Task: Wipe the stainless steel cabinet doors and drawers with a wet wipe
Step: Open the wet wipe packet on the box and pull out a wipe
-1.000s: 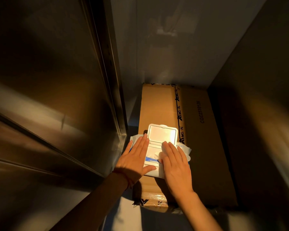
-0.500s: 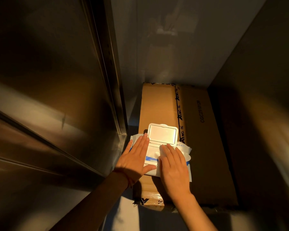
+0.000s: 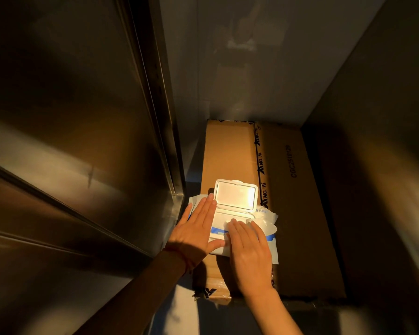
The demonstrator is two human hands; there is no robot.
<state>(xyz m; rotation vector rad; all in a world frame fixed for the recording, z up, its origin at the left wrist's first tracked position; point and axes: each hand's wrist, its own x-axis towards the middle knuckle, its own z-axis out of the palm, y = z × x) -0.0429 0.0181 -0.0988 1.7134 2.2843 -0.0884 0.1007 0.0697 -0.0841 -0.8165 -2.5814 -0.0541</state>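
A white and blue wet wipe pack (image 3: 267,217) lies on a cardboard box, its white flip lid (image 3: 236,195) standing open. My left hand (image 3: 196,233) lies flat on the pack's left side and holds it down. My right hand (image 3: 249,252) covers the pack's near right part, fingers together over a fold of white wet wipe (image 3: 228,224) at the opening. Its thumb is hidden. The stainless steel cabinet door (image 3: 70,117) fills the left of the view, dark and reflective.
The long cardboard box (image 3: 300,213) lies in a narrow space between the steel door's edge (image 3: 169,153), a pale back panel (image 3: 252,68) and a dark wall (image 3: 385,165) on the right. Light is dim and warm.
My right hand has slid a little back toward me over the pack's opening. My left hand and the pack have stayed in place.
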